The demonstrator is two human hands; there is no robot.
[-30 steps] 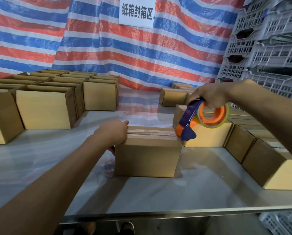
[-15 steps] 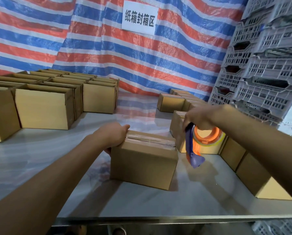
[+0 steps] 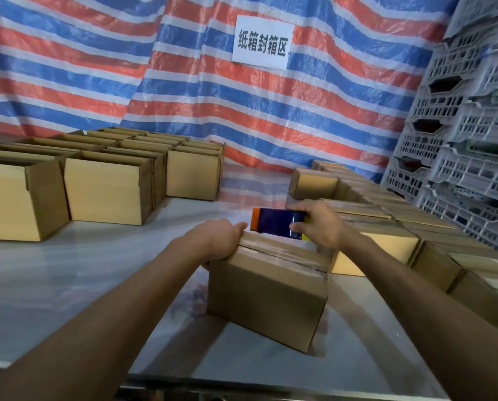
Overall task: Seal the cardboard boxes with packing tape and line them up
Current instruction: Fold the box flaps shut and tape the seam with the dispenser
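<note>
A small cardboard box (image 3: 268,299) sits turned at an angle in the middle of the table, with clear tape along its top seam. My left hand (image 3: 215,241) grips its top left edge. Just behind the box, my right hand (image 3: 320,224) holds a purple and orange tape dispenser (image 3: 276,222) level above the far edge. A row of sealed boxes (image 3: 386,241) runs along the right side. Open, unsealed boxes (image 3: 105,186) stand in rows at the left.
The grey table (image 3: 68,279) has its metal front edge (image 3: 242,389) near me. Stacked grey plastic crates (image 3: 467,125) rise at the right. A striped tarp with a white sign (image 3: 262,43) hangs behind.
The box has turned further, its right end swinging toward me. My right hand carried the dispenser from the box's right end to behind its top, now held level.
</note>
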